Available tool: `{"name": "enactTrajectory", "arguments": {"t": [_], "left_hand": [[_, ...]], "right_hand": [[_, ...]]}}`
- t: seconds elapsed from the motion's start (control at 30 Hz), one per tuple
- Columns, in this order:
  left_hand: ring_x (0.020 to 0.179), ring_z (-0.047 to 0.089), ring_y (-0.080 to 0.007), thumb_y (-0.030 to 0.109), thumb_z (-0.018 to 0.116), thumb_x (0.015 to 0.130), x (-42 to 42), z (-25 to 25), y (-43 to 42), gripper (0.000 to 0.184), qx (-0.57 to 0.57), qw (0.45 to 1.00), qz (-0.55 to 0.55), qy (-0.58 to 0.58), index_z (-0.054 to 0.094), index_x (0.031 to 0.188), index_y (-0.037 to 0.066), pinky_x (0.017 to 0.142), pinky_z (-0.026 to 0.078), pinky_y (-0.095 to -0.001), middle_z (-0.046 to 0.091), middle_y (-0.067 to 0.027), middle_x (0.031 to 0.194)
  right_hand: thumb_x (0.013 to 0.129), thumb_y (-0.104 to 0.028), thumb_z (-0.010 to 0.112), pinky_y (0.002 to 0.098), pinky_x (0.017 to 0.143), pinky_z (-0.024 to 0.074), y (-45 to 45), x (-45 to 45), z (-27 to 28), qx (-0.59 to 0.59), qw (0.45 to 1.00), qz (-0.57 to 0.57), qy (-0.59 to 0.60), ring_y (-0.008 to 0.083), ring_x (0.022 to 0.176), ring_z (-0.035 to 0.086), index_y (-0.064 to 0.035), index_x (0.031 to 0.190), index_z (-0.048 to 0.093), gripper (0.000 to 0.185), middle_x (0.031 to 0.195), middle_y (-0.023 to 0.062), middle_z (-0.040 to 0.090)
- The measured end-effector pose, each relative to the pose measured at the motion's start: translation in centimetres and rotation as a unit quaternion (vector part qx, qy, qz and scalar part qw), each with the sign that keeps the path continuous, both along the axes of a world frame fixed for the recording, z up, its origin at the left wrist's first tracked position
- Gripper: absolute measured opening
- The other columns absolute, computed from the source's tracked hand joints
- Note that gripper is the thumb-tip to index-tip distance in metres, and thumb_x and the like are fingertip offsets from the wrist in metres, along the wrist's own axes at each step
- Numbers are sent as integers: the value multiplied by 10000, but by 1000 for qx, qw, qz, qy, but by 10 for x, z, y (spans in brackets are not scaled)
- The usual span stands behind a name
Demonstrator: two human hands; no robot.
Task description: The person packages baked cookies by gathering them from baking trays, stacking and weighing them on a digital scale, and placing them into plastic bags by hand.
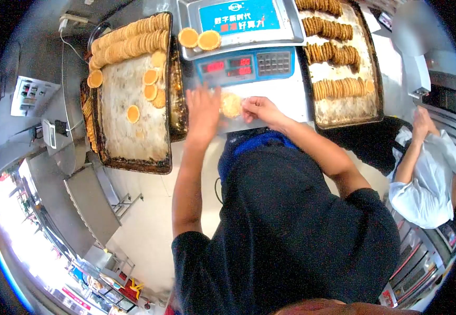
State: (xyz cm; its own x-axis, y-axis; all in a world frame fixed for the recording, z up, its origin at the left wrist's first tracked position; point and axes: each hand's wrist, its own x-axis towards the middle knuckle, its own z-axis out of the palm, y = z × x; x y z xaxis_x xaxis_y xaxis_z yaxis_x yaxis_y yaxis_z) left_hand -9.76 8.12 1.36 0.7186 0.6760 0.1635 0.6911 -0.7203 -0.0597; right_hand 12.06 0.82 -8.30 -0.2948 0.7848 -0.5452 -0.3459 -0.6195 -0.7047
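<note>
A clear plastic bag (pixel 231 105) with round, golden biscuits inside seems to lie on the pale work surface in front of the scale. My right hand (pixel 261 110) pinches the bag's right side, fingers closed together. On the other side, my left hand (pixel 203 111) is blurred by motion; its fingers point forward and look apart, close to the bag's left edge. Just beyond my hands stands a digital scale (pixel 246 65) with lit red numbers. Two round biscuits (pixel 208 40) rest at the near left corner of its metal pan (pixel 294 26).
A left baking tray (pixel 133 143) bears rows of biscuits and several loose ones; further biscuits show beneath it. Rows of browner biscuits fill part of the right tray (pixel 343 113). Another person in a white top (pixel 425 181) is at the far right.
</note>
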Motion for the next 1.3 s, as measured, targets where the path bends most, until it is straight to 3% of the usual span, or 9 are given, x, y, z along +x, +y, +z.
{"name": "enactTrajectory", "arguments": {"t": [0.07,0.27,0.47,0.8,0.87,1.0,1.1,1.17,1.3], "left_hand": [[1117,606,-381,432,841,798,20,31,-21,655,-228,968,98,-48,630,1273,33,956,491,-517,626,-206,1136],[899,682,-368,364,824,813,60,-30,-48,499,-151,965,165,-140,628,1117,21,734,555,-471,686,-171,924],[900,700,-328,172,666,889,69,-35,-48,217,-195,972,99,-90,625,1053,35,743,568,-452,715,-130,927],[874,685,-259,117,645,820,82,-27,-59,183,-102,978,80,-165,628,994,61,721,569,-374,684,-93,876],[879,681,-298,105,643,817,83,-24,-57,194,-114,961,116,-222,617,1001,49,757,563,-402,679,-111,874],[958,683,-375,89,609,881,88,-18,-66,232,-162,939,102,-286,633,1105,33,843,541,-496,715,-162,998],[985,679,-410,64,594,892,80,-13,-70,248,-197,931,130,-278,648,1131,28,912,519,-513,724,-173,1013],[872,710,-387,78,604,954,73,-15,-65,213,-132,910,128,-371,676,1144,15,844,550,-476,722,-185,907],[686,684,-225,93,655,1001,48,22,-56,225,-181,829,216,-484,697,1204,6,699,551,-362,698,-105,766]], "right_hand": [[1086,-222,595,287,763,557,-5,-2,-7,7,1000,-7,1,116,802,647,-12,1051,701,238,907,31,694],[1059,-186,628,255,755,511,-4,-8,2,-9,999,-36,-7,97,814,640,-25,1113,706,187,940,19,711],[1054,-144,626,275,756,535,0,-16,-11,-1,1000,-13,10,115,862,657,-15,1120,703,163,1020,41,718],[1048,-87,607,349,800,594,7,-42,-24,21,966,-182,180,186,941,690,12,1094,674,128,1055,103,713],[1049,-91,599,357,769,588,11,-30,39,-17,994,-108,15,195,921,689,6,1067,670,122,1041,96,712],[1020,-135,635,372,732,572,7,-19,-26,125,986,-105,-19,188,878,684,8,989,696,158,972,85,720],[960,-159,674,425,727,564,8,-15,-31,239,925,-46,-292,261,833,718,-11,906,717,163,894,122,740],[971,-105,629,409,796,564,24,-11,18,344,803,98,-477,358,881,711,-37,1023,695,108,904,139,725],[915,-191,714,500,765,548,39,2,108,357,805,175,-440,435,893,688,-54,937,729,139,944,210,722]]}}
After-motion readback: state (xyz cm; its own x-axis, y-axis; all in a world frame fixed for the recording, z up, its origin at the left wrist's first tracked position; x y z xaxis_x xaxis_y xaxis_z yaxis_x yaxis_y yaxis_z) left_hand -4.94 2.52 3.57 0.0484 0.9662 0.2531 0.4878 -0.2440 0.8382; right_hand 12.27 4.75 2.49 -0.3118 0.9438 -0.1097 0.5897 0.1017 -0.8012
